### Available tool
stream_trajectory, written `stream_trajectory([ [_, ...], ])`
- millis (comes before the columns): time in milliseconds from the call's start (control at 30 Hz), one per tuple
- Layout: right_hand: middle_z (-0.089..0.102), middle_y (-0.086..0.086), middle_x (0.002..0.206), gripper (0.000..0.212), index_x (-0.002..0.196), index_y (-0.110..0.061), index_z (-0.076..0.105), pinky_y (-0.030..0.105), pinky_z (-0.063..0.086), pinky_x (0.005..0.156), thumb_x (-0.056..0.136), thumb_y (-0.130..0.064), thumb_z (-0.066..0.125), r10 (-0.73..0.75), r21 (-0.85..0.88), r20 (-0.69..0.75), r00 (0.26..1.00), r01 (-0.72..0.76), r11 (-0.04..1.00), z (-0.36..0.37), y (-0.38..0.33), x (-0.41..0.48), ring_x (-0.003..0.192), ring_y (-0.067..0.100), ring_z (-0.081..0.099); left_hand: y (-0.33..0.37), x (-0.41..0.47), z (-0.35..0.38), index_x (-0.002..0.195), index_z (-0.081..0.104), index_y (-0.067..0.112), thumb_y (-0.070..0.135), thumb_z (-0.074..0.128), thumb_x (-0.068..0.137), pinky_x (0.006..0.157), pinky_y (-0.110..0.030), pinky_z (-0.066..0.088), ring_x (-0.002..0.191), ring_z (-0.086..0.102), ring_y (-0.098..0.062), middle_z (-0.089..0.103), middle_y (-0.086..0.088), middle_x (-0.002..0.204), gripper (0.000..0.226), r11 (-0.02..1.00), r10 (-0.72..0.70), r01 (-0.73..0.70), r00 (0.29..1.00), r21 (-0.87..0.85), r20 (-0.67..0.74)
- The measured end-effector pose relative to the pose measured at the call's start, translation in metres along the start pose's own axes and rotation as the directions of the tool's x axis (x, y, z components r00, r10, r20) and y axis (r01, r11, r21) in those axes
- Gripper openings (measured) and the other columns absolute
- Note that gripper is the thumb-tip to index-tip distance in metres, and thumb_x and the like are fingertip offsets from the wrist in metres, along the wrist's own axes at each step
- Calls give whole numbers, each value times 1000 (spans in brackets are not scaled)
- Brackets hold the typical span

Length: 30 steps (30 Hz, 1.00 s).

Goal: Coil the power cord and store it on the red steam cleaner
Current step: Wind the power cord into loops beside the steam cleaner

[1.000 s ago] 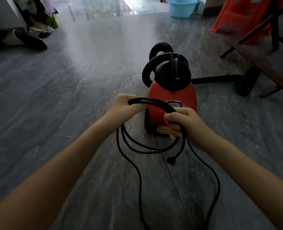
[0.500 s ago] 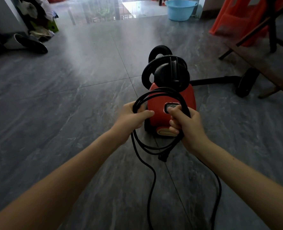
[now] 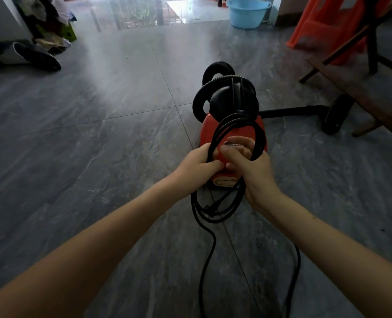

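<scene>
The red steam cleaner (image 3: 258,131) stands on the grey tile floor, with a black ribbed hose (image 3: 198,99) looped over its black top. The black power cord (image 3: 237,119) is gathered into an upright coil right in front of the cleaner. My left hand (image 3: 196,165) grips the coil's left side. My right hand (image 3: 251,164) grips the right side, its fingers blurred. The plug (image 3: 213,206) hangs inside the coil's lower loops. Two loose strands trail down toward me across the floor.
A black wand with a round head (image 3: 335,118) lies right of the cleaner. Wooden furniture legs (image 3: 374,104) and an orange plastic chair (image 3: 323,26) stand at the right. A blue basin (image 3: 247,12) sits far back. Shoes and clutter (image 3: 36,56) lie at far left.
Both hands have raised the coil upright and carried it forward to the cleaner's front. The hands have come closer together, and the loops have tightened.
</scene>
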State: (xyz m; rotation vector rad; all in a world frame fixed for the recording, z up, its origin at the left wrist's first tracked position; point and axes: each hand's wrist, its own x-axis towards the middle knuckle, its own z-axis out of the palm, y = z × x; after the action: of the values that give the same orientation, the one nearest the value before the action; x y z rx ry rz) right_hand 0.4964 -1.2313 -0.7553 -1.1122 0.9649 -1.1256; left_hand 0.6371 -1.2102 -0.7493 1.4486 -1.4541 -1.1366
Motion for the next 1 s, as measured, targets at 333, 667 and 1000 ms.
stream_trajectory([
  [333, 76, 5, 104, 30, 112, -7, 71, 28, 56, 87, 82, -3, 74, -45, -65, 100, 994, 52, 997, 0, 1, -4, 102, 16, 71, -4, 6, -7, 100, 55, 16, 8, 47, 95, 44, -18, 34, 43, 42, 0, 45, 6, 64, 12, 992, -117, 112, 986, 52, 116],
  [667, 77, 10, 100, 22, 97, -17, 77, 46, 54, 94, 78, -7, 77, 39, -3, 103, 994, -39, 999, 4, 3, -4, 102, 24, 72, 8, 0, 4, 71, 50, 15, -5, 46, 90, 46, -23, 36, 50, 43, -11, 44, -1, 59, 27, 984, -153, 122, 953, 130, 261],
  [1000, 78, 11, 86, 22, 94, -5, 74, 35, 60, 72, 73, -3, 81, 30, 27, -115, 993, -27, 999, 10, -2, -7, 84, 23, 76, -9, -10, -11, 115, 62, -1, 5, 65, 88, 97, -47, 51, 103, 66, -35, 64, -29, 113, 28, 966, -144, 202, 940, -163, 311],
])
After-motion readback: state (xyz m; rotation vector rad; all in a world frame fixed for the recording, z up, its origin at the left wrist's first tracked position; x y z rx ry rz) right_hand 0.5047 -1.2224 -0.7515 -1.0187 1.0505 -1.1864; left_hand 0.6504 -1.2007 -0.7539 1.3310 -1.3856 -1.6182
